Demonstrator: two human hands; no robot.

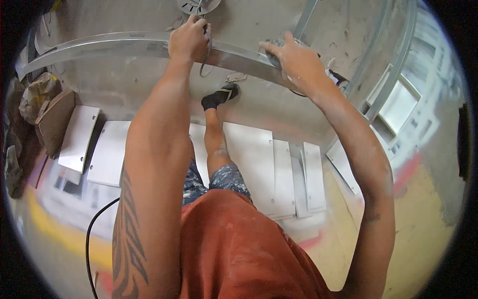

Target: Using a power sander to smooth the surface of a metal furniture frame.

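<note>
My left hand (189,40) is closed at the metal rail (234,61), with a thin grey cord (205,62) looping down beside its fingers. Farther right, my right hand (301,62) grips a dark, dusty power tool (274,56) from above, at the rail's right part. My palm hides most of the tool, so its exact kind does not show. A black part (339,78) sticks out behind my right wrist. Across the view, the long rail looks bent by the lens.
White panels with holes (254,149) lie on the floor around my legs. On the left, a brown board (55,119) leans near a plastic bag (40,94). A black cable (88,239) curves at lower left. Metal bars (383,94) and a white frame (401,107) stand right. A round slotted white object (199,6) sits at the top.
</note>
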